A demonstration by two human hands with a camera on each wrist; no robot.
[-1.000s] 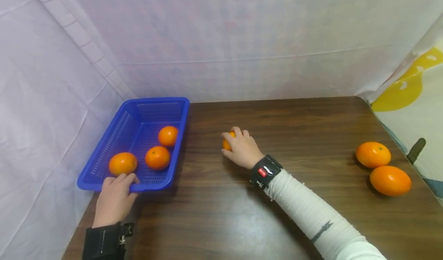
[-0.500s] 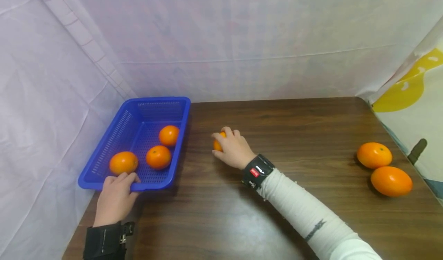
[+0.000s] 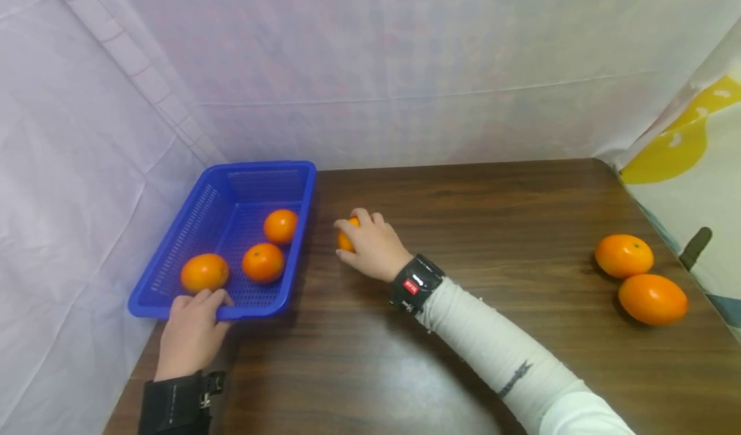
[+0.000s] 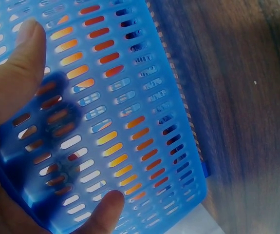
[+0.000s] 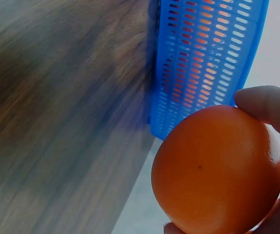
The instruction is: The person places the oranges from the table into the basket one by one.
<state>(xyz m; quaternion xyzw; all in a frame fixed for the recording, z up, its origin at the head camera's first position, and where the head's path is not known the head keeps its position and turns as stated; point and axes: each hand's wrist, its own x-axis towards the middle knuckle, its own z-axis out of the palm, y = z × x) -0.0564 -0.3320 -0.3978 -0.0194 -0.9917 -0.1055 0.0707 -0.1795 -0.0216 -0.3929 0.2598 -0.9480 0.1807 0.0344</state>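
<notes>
A blue plastic basket with slotted walls stands on the left of the table, holding three oranges, one of them an orange near its middle. My left hand grips the basket's near rim; in the left wrist view the thumb lies against the slotted wall. To the right of the basket, my right hand holds another orange between thumb and fingers. It is apart from the basket, and in the head view the hand covers most of it.
Two more oranges, a rear orange and a front orange, lie close together near the right edge of the brown wooden table. White cloth hangs behind the table and along its left side.
My right hand has moved left with its orange, closer to the basket. The left hand and the basket have stayed in place.
</notes>
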